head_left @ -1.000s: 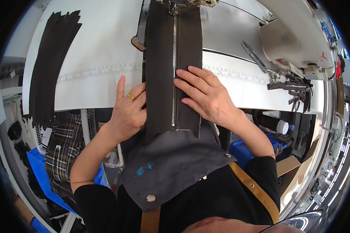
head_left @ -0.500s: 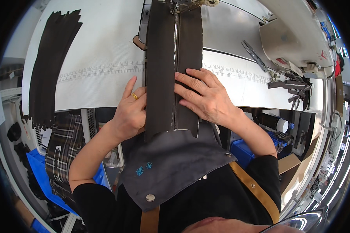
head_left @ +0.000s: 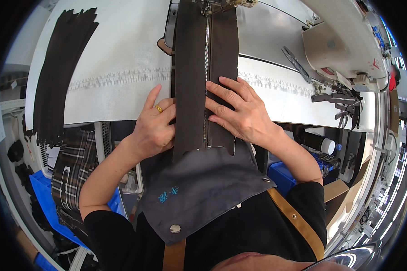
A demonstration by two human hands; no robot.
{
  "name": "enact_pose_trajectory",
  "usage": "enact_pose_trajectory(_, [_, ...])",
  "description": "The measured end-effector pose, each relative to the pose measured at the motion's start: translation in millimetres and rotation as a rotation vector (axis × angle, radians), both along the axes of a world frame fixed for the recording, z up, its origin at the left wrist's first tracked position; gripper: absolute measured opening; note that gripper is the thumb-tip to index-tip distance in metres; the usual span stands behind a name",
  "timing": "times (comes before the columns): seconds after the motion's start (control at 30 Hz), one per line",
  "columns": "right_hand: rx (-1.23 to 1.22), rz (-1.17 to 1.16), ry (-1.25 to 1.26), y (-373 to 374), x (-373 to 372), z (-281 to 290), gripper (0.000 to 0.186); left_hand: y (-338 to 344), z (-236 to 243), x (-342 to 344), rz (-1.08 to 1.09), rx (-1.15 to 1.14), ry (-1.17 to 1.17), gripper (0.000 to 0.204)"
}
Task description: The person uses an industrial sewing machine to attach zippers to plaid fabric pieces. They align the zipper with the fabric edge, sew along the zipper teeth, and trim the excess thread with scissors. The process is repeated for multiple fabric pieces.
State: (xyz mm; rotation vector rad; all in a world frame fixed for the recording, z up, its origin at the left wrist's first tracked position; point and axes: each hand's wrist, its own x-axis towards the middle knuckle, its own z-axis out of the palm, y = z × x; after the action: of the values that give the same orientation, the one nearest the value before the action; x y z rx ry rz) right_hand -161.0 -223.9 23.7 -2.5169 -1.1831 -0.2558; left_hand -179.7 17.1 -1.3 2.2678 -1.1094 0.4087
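A long dark brown strip of material runs lengthwise from the sewing machine's presser foot toward me. A metal zipper is set along it. My right hand lies flat on the strip's right half, fingers spread, the tips reaching the zipper. At the strip's left edge is my left hand, with a ring on one finger. One of its fingers sticks out over the table, while the others bend in and pinch the edge; their tips are hidden beneath the strip. The near end hangs over my grey apron.
Several stacked dark strips lie on the white table at left. Tweezers rest right of the machine, near black attachments. A ruler scale crosses the table. Below stand blue bins and a bottle.
The strip's near end has moved slightly away from me, toward the presser foot. My left hand has shifted a little right with its edge; my right hand has barely moved.
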Motion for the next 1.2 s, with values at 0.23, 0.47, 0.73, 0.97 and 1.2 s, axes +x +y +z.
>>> enact_pose_trajectory(0.23, [0.004, 0.029, 0.027, -2.5, -0.4, 6.4, 0.044, -8.1, 0.3, -0.9, 0.240, -0.386, 0.046, 0.033])
enact_pose_trajectory(0.47, [0.073, 0.029, 0.021, 0.0, -7.0, -0.6, 0.038, -2.2, 72.4, 36.3, 0.212, -0.093, -0.008, 0.022])
enact_pose_trajectory(0.73, [0.031, 0.049, 0.049, -0.6, -5.6, 3.0, 0.037, 2.2, 44.3, 31.1, 0.008, 0.045, 0.133, 0.026])
enact_pose_trajectory(0.97, [0.022, 0.049, 0.055, -1.7, -5.7, 2.6, 0.036, -3.5, 20.0, 26.2, 0.056, 0.020, 0.035, 0.019])
enact_pose_trajectory(1.2, [0.032, 0.052, 0.068, -1.8, -3.6, 3.2, 0.040, -3.4, 22.5, 30.7, 0.036, 0.097, 0.083, 0.018])
